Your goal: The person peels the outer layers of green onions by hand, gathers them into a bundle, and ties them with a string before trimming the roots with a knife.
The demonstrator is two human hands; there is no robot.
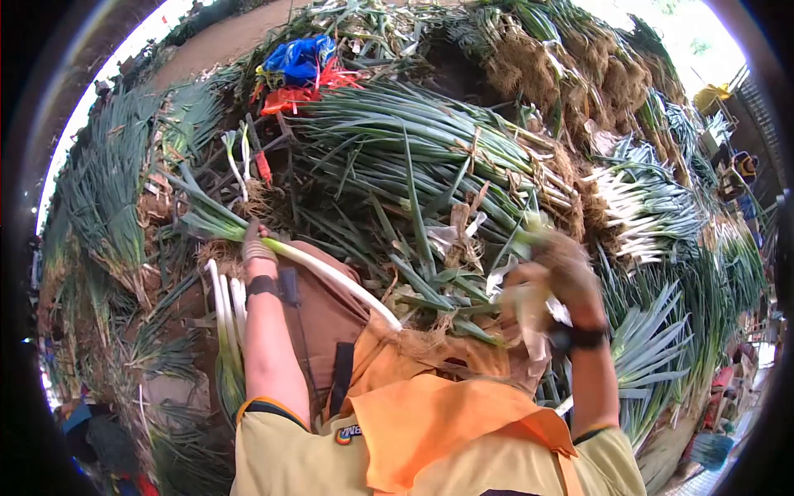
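From the head view, our left hand (258, 245) is curled round a long green-and-white leek (337, 277), its rooted end on our orange cloth lap covering (374, 357), apparently for support; our right hand (564, 269) is blurred, its opening and hold we cannot tell.

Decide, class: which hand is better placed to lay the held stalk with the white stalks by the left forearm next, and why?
Probably the left hand: its grip holds the stalk, and those white stalks lie close by. The right hand, blurred, is much farther from them.
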